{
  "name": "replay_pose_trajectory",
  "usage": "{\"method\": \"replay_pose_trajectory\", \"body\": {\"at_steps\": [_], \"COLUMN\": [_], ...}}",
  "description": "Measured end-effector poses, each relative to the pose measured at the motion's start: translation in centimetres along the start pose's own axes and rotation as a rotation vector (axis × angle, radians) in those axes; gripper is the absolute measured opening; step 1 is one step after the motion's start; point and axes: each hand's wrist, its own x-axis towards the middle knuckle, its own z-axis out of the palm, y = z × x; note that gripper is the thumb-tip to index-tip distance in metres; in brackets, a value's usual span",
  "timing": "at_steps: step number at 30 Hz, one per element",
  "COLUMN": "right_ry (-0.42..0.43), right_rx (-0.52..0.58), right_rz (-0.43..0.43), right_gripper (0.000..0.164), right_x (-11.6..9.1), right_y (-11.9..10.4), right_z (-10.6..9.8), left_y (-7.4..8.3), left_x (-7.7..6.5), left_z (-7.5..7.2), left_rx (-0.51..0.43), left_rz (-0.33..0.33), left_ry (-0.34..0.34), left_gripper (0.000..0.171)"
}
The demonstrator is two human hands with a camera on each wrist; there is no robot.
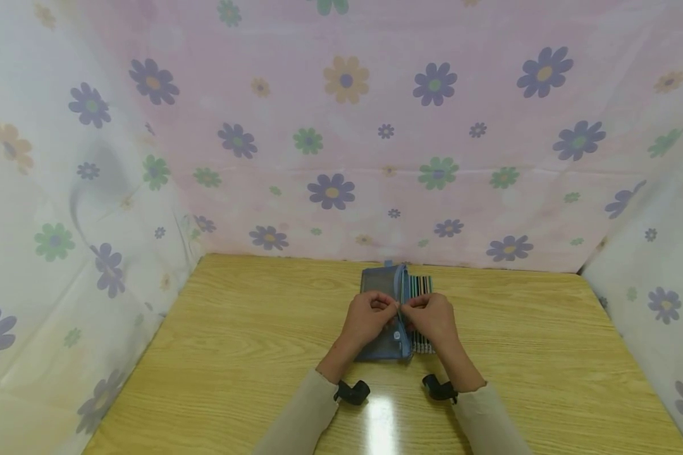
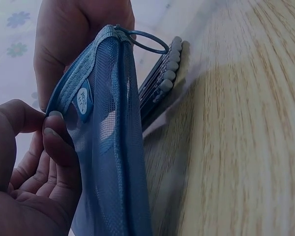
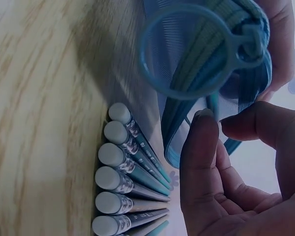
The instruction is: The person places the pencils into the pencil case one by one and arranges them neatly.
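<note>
A blue mesh zip pouch (image 1: 378, 344) stands in front of me on the table, its zipped edge to the right and its mouth parted in the right wrist view. My left hand (image 1: 370, 319) pinches the edge of the mouth between thumb and forefinger, near a small oval label (image 2: 82, 101). From the other side, my right hand (image 1: 435, 316) has thumb and forefinger at the mouth's edge, apparently pinching it; the exact contact is partly hidden. A blue ring (image 3: 145, 59) hangs at the zipper's end. Several pencils (image 1: 423, 347) with white erasers lie in a row right beside the pouch.
The wood-grain table (image 1: 250, 322) extends to both sides of the pouch. A flower-printed cloth (image 1: 375, 158) hangs behind it and along the left and right sides. Black wrist cameras (image 1: 354, 393) sit on both my wrists.
</note>
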Motion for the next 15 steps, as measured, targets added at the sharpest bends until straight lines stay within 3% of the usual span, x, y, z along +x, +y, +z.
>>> {"method": "replay_pose_trajectory", "body": {"at_steps": [15], "right_ry": [0.008], "right_rx": [-0.046], "right_rz": [-0.032], "right_gripper": [0.019], "right_x": [0.0], "right_y": [0.0], "right_z": [-0.16], "left_y": [0.1], "left_x": [0.2], "left_z": [-0.11], "left_rx": [0.012], "left_rz": [0.003], "left_ry": [-0.005], "left_gripper": [0.017]}}
